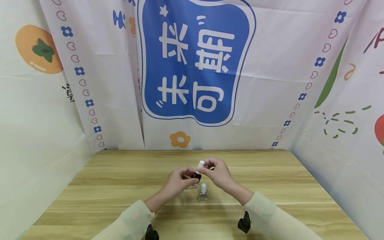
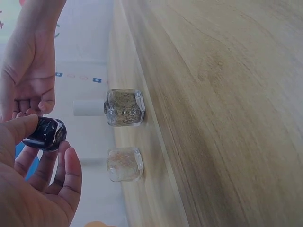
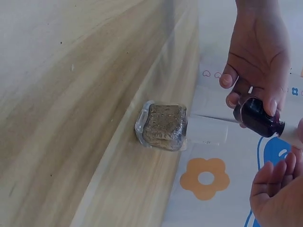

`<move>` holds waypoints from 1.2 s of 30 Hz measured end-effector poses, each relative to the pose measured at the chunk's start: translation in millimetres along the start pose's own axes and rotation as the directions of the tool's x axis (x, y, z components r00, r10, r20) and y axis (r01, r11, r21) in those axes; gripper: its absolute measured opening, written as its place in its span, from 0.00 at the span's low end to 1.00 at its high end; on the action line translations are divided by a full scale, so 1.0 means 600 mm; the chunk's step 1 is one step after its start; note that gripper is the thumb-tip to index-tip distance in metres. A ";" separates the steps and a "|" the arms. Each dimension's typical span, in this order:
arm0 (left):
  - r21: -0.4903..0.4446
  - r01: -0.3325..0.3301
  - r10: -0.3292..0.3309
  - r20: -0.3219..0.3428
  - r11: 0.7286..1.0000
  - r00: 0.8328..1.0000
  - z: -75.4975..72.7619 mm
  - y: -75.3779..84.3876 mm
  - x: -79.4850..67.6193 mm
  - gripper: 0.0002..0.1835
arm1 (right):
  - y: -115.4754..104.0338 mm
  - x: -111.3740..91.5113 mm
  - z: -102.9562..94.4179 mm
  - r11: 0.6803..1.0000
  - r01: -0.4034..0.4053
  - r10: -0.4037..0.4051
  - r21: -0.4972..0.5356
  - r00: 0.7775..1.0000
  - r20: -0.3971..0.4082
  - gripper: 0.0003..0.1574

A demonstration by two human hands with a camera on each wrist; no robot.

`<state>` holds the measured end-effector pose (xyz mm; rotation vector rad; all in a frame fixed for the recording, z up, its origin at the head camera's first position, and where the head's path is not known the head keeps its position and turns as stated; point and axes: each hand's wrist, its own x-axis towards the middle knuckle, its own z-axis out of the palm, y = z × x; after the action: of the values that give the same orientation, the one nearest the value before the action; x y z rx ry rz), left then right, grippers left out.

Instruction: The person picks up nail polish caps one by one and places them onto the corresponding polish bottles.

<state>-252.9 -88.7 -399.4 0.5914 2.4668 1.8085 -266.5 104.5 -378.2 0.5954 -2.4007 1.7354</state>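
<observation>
My left hand holds a dark red nail polish bottle by its body, thumb on one side and fingers on the other. At its top, my right hand pinches the white cap, which meets the bottle's neck in the right wrist view. Both hands are above the table. Below them a gold-glitter nail polish bottle stands upright with its white cap on. Another bottle, with pale glitter, stands beside it; in the head view the left hand mostly hides it.
The wooden table stretches out on all sides of the bottles. A white printed cloth hangs behind the table's far edge and along both sides. Dark wrist devices sit at the sleeves.
</observation>
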 end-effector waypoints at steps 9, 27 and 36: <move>0.008 0.004 -0.004 -0.001 1.000 1.000 -0.003 0.004 0.000 0.10 | -0.014 0.001 -0.021 0.999 0.033 -0.033 0.001 0.991 0.132 0.14; -0.010 0.004 -0.003 0.021 1.000 1.000 -0.001 0.009 0.002 0.11 | -0.008 0.013 -0.030 0.999 0.050 -0.047 -0.009 0.976 0.214 0.11; -0.008 0.017 -0.017 -0.001 1.000 1.000 0.000 0.009 0.002 0.11 | -0.001 0.009 -0.010 0.999 0.053 -0.053 -0.007 0.997 0.060 0.06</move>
<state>-252.3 -86.7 -394.4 0.5679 2.4568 1.8117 -271.9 108.8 -373.8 0.7127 -2.4073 1.7087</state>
